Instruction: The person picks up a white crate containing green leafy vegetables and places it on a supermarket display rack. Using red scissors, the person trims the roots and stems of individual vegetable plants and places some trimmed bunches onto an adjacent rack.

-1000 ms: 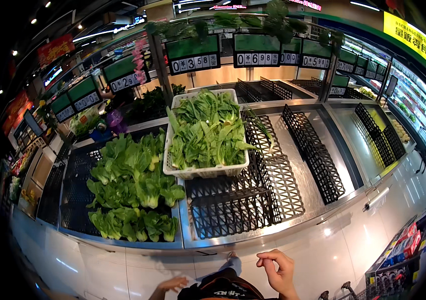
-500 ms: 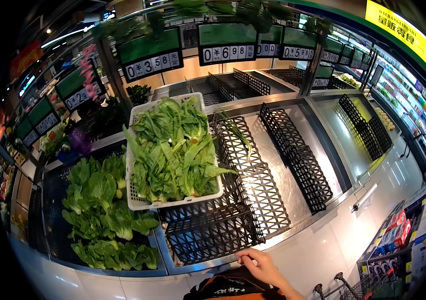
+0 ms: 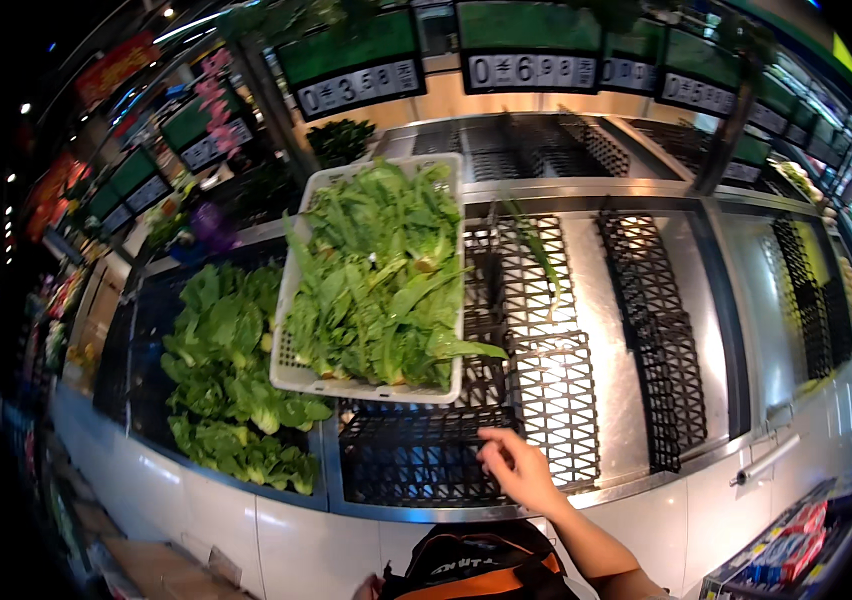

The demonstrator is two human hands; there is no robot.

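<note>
My right hand (image 3: 523, 472) reaches over the front part of a black plastic grid rack (image 3: 426, 455) in the display case. Its fingers are loosely bent and somewhat apart, with nothing held in them. My left hand (image 3: 370, 588) shows only as a sliver at the lower edge, beside a black and orange bag (image 3: 476, 565) at my front; its fingers cannot be made out. Beyond the right hand, a white plastic crate (image 3: 386, 391) heaped with leafy green lettuce (image 3: 376, 290) rests across the rack and its left neighbour. Neither hand touches the crate.
Green leafy bunches (image 3: 236, 370) lie in the bin to the left. More black racks (image 3: 651, 340) stand on the metal display to the right, with some thin green stalks (image 3: 538, 245) nearby. Price boards (image 3: 531, 65) hang above. A packed shelf (image 3: 786, 550) stands at lower right.
My right hand has moved forward from the case's front edge to over the black rack. The view has shifted, and a sliver of my left hand has come in at the bottom.
</note>
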